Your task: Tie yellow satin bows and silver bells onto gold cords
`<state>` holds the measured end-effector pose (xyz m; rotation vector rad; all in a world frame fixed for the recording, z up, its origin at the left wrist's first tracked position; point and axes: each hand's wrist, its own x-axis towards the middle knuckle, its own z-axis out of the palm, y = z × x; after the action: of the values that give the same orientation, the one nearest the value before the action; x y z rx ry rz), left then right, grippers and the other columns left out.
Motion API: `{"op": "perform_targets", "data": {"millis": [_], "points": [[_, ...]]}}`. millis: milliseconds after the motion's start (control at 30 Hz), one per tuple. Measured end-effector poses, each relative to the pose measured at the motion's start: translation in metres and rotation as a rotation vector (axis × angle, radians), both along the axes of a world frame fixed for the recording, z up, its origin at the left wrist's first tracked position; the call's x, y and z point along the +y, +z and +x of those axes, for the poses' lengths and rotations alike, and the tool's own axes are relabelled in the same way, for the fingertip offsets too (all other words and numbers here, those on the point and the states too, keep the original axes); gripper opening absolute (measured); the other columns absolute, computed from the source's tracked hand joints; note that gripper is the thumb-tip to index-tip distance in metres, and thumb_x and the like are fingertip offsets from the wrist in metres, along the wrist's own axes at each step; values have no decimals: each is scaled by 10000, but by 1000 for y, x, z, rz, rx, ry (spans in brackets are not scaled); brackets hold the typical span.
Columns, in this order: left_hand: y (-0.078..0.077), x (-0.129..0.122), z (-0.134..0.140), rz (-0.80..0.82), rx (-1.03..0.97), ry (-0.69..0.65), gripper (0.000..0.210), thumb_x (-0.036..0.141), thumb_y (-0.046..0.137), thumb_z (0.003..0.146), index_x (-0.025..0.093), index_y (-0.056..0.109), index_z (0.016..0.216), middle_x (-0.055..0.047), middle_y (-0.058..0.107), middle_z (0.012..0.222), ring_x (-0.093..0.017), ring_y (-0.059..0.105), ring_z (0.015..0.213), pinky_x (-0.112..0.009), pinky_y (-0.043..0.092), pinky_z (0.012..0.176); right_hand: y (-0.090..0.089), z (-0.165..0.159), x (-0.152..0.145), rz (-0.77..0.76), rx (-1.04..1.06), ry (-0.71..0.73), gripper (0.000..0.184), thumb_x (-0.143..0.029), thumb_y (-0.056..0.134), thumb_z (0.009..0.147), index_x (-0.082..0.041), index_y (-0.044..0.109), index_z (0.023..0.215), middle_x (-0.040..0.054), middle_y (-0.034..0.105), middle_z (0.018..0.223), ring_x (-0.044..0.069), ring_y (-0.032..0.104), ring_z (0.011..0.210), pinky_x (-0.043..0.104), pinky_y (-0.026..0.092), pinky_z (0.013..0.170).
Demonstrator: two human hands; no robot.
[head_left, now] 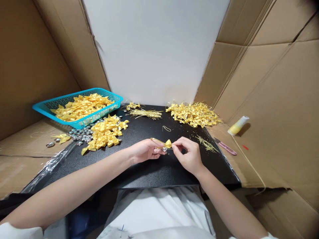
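Note:
A small yellow ribbon bow (168, 143) is held between my two hands above the front of the black tabletop. My left hand (149, 149) is closed on its left side, with a loop of gold cord (157, 140) rising by the fingers. A silver bead (164, 149) hangs just under the bow, next to my left fingertips. From the right, my right hand (187, 153) pinches the bow's edge or the cord there between thumb and forefinger; which of the two is too small to tell.
A turquoise basket (82, 124) of yellow bows stands at the left, beside loose bows (107, 131) and silver beads (83, 135). Behind are gold cords (147, 114) and finished-looking bows (194, 113). To the right lie cord offcuts (206, 144), a pink cutter (225, 147) and a thread spool (238, 125).

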<state>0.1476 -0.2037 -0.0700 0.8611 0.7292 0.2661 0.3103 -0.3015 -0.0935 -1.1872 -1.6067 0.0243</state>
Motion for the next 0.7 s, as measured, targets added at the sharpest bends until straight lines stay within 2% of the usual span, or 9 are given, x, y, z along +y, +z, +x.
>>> {"op": "perform_targets", "data": {"millis": [467,700], "points": [[-2,2,0,0,7,-5,37,100,693,686,105,687,721,-29,673,674,-115,646,646,-201,427,594,3,6,1,66,-168,17,152,-98,525,850,-184,618,765,7,564,662,116,510,574,238,420,547],[-1,2,-1,-16,-8,-4,64,97,726,666,109,670,694,-31,673,688,-117,648,650,-204,425,594,4,4,-1,24,-104,16,152,-123,527,853,-191,620,755,4,577,644,118,519,555,243,426,534]]}}
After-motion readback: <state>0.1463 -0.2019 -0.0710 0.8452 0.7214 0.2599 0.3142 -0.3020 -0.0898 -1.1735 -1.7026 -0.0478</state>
